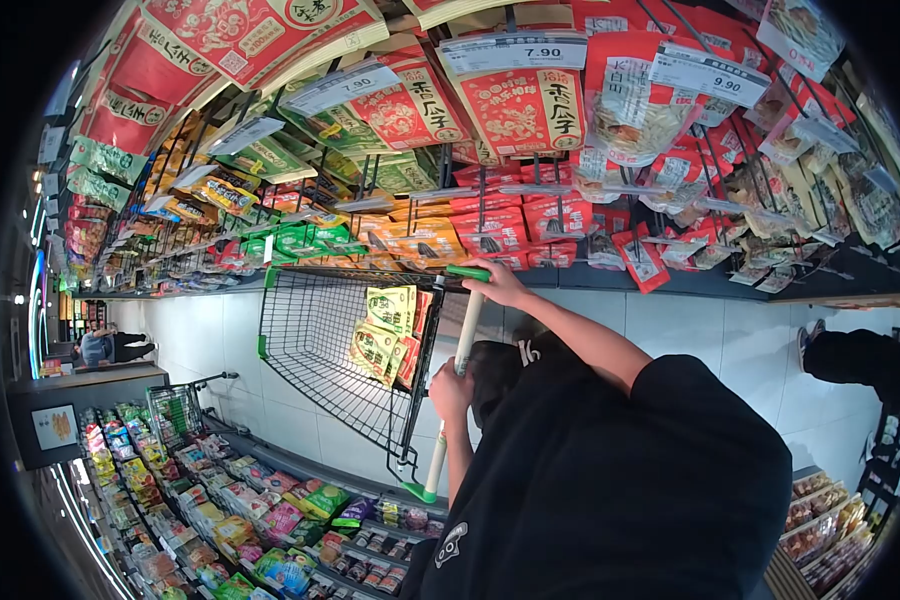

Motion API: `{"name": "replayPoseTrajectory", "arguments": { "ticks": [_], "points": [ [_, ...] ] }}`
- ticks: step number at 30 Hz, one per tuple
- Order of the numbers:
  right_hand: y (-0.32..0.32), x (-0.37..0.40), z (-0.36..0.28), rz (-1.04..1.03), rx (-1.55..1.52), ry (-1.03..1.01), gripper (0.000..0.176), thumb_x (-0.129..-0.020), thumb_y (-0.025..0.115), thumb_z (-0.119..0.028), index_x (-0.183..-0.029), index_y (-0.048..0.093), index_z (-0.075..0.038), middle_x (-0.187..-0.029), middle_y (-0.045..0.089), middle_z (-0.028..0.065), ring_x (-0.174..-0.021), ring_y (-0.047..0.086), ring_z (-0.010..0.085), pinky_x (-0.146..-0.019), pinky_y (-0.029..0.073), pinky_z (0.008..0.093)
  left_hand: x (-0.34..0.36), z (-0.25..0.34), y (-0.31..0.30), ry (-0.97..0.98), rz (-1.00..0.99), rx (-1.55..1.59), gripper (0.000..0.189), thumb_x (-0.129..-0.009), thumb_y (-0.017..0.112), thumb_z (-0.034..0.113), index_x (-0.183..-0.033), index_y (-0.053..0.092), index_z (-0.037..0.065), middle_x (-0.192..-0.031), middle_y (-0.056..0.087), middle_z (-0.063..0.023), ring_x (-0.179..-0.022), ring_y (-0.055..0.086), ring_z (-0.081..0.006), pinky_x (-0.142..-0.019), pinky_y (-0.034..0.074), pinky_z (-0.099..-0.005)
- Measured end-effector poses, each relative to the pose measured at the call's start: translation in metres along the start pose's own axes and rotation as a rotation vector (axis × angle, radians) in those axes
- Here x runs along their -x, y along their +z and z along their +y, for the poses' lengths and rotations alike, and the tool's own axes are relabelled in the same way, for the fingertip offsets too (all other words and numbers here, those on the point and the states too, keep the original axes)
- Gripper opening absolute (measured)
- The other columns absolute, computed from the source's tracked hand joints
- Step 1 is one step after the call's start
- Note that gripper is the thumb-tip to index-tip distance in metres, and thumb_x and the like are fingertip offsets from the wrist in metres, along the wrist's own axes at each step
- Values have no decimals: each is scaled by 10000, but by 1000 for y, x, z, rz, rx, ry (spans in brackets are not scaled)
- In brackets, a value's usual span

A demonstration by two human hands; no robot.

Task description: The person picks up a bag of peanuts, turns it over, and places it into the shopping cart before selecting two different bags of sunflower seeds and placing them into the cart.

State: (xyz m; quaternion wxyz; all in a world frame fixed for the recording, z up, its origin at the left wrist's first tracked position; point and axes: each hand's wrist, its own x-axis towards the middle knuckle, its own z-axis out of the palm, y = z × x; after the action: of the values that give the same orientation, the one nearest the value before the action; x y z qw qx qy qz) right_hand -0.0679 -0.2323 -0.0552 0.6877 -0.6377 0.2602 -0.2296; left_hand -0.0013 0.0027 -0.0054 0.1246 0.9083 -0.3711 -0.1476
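Observation:
The view is turned sideways, with a black wire shopping cart (305, 385) with green corners extending to the left from my body. My left hand (452, 392) is closed round the middle of its pale handle bar (468, 325). My right hand (500, 284) grips the same bar at its upper green end (467, 271); its fingertips are partly hidden. Inside the cart, near the handle, lie several yellow-green snack bags (375, 348) and red ones (408, 362), overlapping each other. My black sleeve and shirt cover much of the lower right.
Hanging red seed bags (520, 110) and other packets line the rack along the top, with price tags (515, 52). Low shelves of snacks (300, 510) run along the lower left, near another cart (175, 412). One person (110, 346) is far left; another's dark-clothed leg (855, 358) is right.

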Motion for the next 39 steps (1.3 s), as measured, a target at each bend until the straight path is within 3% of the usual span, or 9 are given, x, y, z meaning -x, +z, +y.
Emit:
{"name": "replayPoseTrajectory", "arguments": {
  "ticks": [11,29,32,35,39],
  "points": [
    [-3,-1,-3,-6,19,-49,461,-862,717,-292,-1265,585,-111,-919,638,-4,-717,589,71,-569,503,248,0,1,0,-16,-37,-54,283,-850,660,365,-950,669,100,-849,693,-163,-792,668,-397,-695,528,-495],
    [-11,-3,-5,-44,18,-67,453,-856,720,-274,-1253,586,-103,-865,622,-11,-664,562,67,-564,475,244,3,11,-3,-64,-70,-32,261,-866,647,353,-968,665,114,-858,700,-154,-809,674,-390,-703,534,-488],
    [-14,-1,-9,-59,37,-43,439,-851,707,-217,-1256,584,-100,-919,637,2,-709,599,83,-616,495,256,4,10,1,-58,-44,5,279,-853,658,374,-967,666,120,-815,690,-182,-808,666,-414,-704,528,-516],
    [-15,-8,7,-69,15,-79,445,-801,684,-144,-1236,610,-86,-1005,667,46,-854,625,98,-750,500,274,7,21,-7,-98,-109,-43,250,-870,645,332,-982,657,110,-871,698,-159,-826,672,-386,-711,533,-482],
    [-20,-11,7,-125,-84,-91,463,-788,619,-58,-1250,595,-77,-1086,642,52,-876,646,115,-773,518,282,9,26,-4,-93,-133,-37,242,-870,648,319,-989,653,108,-879,697,-166,-836,669,-391,-722,528,-486]
  ]
}}
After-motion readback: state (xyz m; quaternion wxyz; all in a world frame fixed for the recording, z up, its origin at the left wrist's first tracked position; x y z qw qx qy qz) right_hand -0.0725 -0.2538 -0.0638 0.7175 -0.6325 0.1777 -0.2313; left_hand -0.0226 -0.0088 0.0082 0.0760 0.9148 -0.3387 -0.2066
